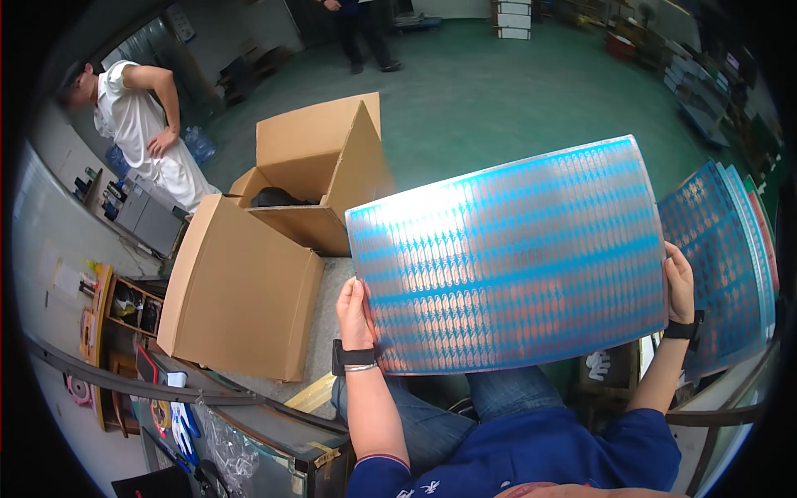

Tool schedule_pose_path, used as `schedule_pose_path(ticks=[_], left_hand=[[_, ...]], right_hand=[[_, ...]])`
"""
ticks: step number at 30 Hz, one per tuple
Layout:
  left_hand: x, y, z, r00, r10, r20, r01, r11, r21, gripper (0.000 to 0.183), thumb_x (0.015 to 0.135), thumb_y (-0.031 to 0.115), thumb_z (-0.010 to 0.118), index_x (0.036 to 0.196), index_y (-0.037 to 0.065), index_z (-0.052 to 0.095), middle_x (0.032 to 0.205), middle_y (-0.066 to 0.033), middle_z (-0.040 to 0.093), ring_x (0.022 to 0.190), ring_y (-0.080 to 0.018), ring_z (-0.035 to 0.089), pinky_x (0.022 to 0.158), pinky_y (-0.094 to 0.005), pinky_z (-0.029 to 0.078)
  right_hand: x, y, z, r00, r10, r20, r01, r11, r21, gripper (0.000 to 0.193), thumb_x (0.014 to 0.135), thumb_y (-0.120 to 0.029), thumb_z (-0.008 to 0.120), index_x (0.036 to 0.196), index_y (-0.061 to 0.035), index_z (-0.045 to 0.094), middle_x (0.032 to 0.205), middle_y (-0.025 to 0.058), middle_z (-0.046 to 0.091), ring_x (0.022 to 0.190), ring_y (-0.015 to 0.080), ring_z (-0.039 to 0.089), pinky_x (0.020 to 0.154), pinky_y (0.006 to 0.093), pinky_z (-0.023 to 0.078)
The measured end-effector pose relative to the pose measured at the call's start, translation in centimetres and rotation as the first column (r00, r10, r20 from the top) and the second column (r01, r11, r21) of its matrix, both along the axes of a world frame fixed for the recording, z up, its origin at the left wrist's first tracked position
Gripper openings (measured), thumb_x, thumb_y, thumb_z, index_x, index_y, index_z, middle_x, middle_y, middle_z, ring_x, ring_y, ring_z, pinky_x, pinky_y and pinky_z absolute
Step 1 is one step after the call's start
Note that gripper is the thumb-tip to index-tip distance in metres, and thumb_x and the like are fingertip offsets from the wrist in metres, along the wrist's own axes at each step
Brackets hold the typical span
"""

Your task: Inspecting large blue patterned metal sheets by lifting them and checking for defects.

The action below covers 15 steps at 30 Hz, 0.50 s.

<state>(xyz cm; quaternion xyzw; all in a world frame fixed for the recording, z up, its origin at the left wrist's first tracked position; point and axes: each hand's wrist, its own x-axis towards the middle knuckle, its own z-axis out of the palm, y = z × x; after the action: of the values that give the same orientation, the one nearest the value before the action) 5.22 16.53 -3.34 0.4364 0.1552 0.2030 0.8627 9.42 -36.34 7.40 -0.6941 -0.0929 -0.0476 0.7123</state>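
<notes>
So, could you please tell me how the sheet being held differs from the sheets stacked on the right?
The held sheet is up in the air, gripped at its side edges by the left hand and right hand; the stacked sheets rest untouched. The held sheet shows its whole face and catches a bright glare; the stacked sheets overlap and look darker. Both carry a blue repeating pattern.

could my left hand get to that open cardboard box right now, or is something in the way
Probably not at once. The left hand is gripping the left edge of the blue patterned sheet. The open cardboard box sits just to its left, with nothing between them.
</notes>
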Motion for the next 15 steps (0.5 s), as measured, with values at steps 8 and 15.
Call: schedule_pose_path(ticks=[8,15], left_hand=[[-0.7,-0.6,1.6,0.971,-0.011,0.237,-0.049,0.968,0.247,0.006,0.090,0.009,0.054,0.094,0.007,0.058,0.112,-0.0090,0.059,0.103,-0.0167,0.054,0.090,-0.0319,0.043],[-0.5,-1.0,1.5,0.905,-0.233,0.357,0.106,0.934,0.340,0.019,0.084,0.002,0.057,0.101,0.010,0.060,0.134,-0.0160,0.043,0.121,-0.0253,0.045,0.095,-0.0368,0.044]], right_hand=[[2.2,-1.7,-2.9,0.973,-0.105,0.206,0.091,0.993,0.077,0.019,0.093,-0.011,0.050,0.111,-0.0054,0.050,0.116,0.0085,0.055,0.109,0.0135,0.052,0.087,0.0245,0.045],[8.2,-6.6,-12.0,0.879,0.405,0.252,-0.453,0.545,0.706,0.022,0.092,-0.004,0.044,0.113,-0.0018,0.047,0.124,0.0158,0.049,0.107,0.0207,0.055,0.078,0.0309,0.056]])
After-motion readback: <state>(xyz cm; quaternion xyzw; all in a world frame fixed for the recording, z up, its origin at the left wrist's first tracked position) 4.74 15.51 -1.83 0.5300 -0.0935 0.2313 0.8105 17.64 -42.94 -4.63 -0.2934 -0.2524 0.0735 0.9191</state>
